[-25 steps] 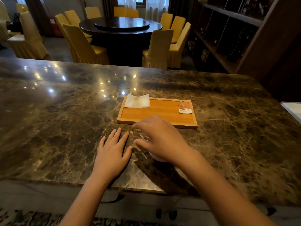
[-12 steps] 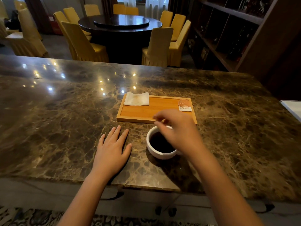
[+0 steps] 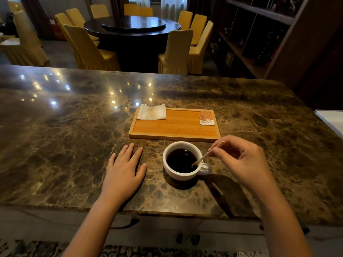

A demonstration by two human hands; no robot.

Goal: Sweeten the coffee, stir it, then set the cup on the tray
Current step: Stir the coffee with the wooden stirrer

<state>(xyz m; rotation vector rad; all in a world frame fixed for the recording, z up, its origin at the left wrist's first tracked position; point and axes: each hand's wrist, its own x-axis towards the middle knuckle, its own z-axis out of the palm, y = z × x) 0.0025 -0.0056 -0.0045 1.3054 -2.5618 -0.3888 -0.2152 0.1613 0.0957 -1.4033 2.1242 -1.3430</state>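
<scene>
A white cup of dark coffee stands on the marble counter just in front of the wooden tray. My right hand pinches a thin wooden stir stick whose lower tip dips into the coffee at the cup's right side. Left of the cup, my left hand lies flat on the counter with fingers apart, holding nothing. An orange sugar packet lies in the tray's far right corner and a folded white napkin in its far left corner.
The marble counter stretches wide to the left and right. A white object sits at the right edge. Beyond the counter stand a round dark table with yellow chairs and a dark shelf unit.
My right hand has drawn back from over the cup to its right side and now holds the stir stick with its tip in the coffee. The left hand has stayed flat.
</scene>
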